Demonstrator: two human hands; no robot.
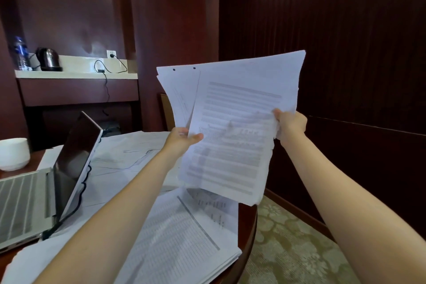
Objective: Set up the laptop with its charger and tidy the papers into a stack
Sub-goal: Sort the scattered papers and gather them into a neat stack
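Both hands hold a sheaf of papers [235,122] up above the bench [247,226].
I see the left hand [182,138] pinching the sheaf's left edge, thumb on the front sheet, and the right hand [291,123] gripping the right edge; the sheets are fanned and uneven. Loose papers [175,233] cover the bench below. At left I make out the open laptop [46,182], a black cable [80,193] along its screen edge, and a white bowl [13,153] beyond it.
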